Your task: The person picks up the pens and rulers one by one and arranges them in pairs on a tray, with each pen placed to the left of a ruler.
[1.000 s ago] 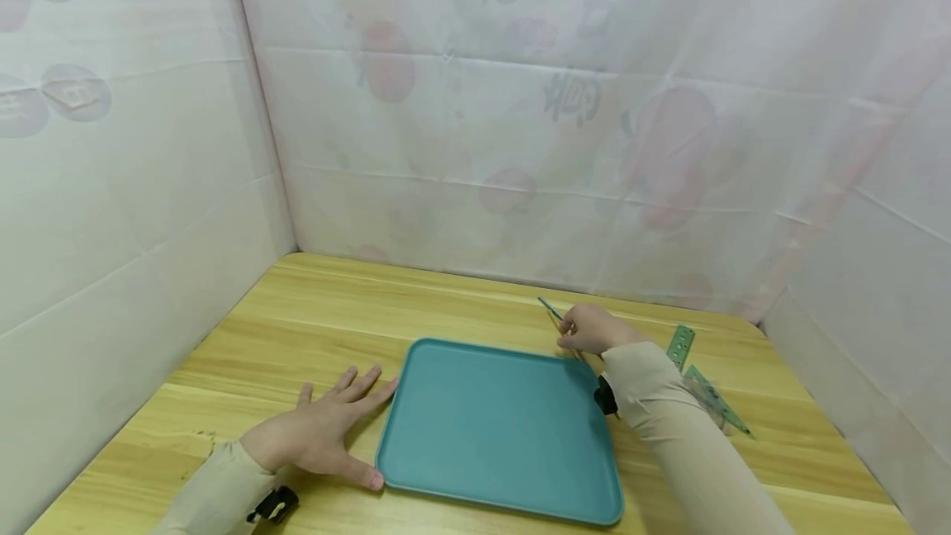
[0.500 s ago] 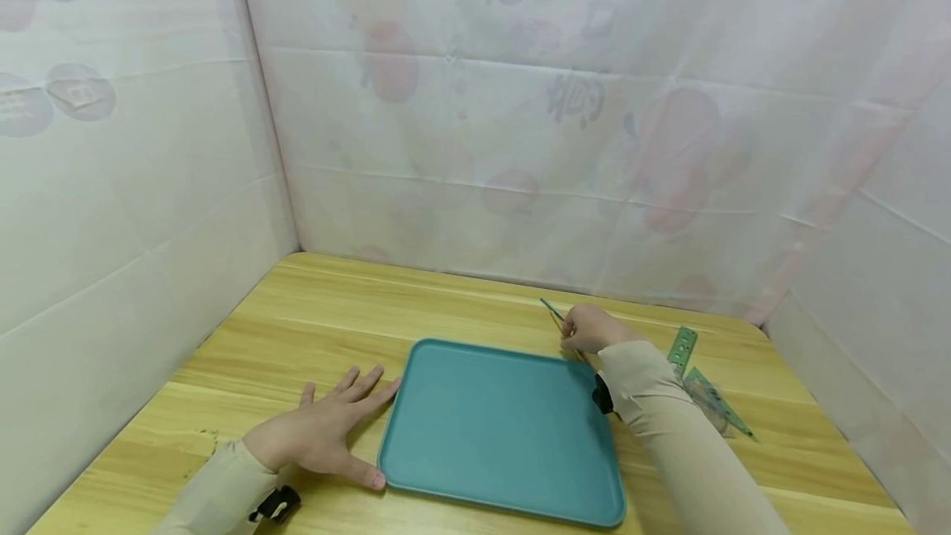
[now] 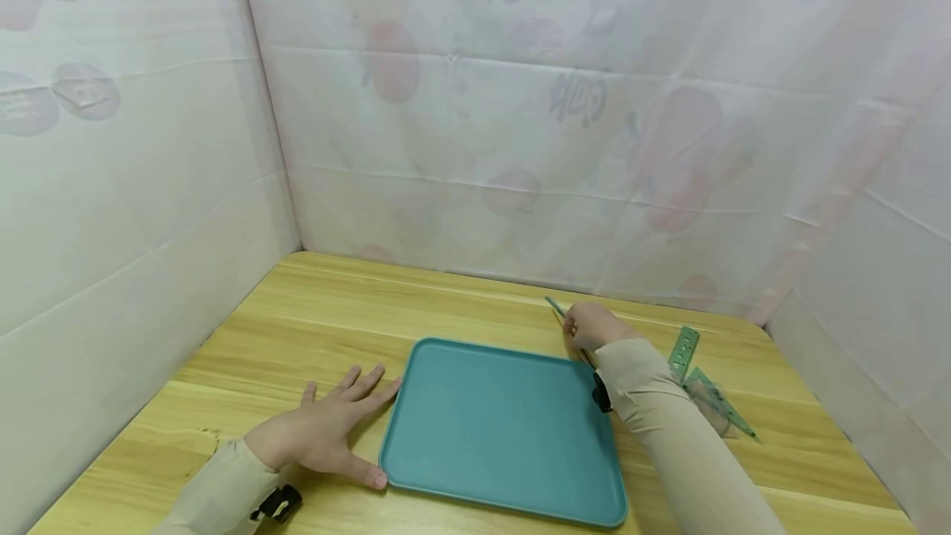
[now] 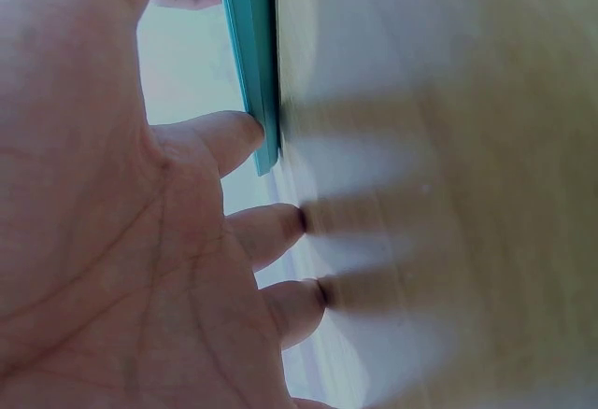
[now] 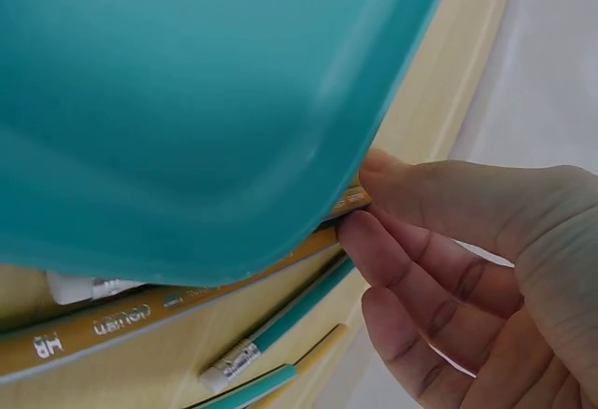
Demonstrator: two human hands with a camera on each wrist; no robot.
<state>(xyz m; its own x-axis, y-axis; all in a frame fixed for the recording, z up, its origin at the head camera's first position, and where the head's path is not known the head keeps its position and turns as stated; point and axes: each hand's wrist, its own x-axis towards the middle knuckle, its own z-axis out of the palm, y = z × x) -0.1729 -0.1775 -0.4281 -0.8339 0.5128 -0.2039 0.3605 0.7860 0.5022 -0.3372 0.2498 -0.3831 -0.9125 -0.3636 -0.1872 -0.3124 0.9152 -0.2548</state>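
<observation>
A teal tray lies on the table before me. My left hand rests spread at its left side, with thumb and forefinger touching the rim. By the tray's far right corner, my right hand pinches the end of a yellow pencil between thumb and forefinger. Part of that pencil runs under the overhanging tray rim in the right wrist view. Below it lie a teal pencil with a white eraser and further teal and yellow pencils. Another white eraser end peeks out from under the tray.
Right of the tray, partly behind my right sleeve, lie a green ruler and a green set square beside something clear. White printed cloth encloses the wooden table at the back and both sides.
The fingers of my right hand have drawn in slightly at the pencils, and the teal pencil's tip has shifted a little to the right. My left hand and the tray keep their places.
</observation>
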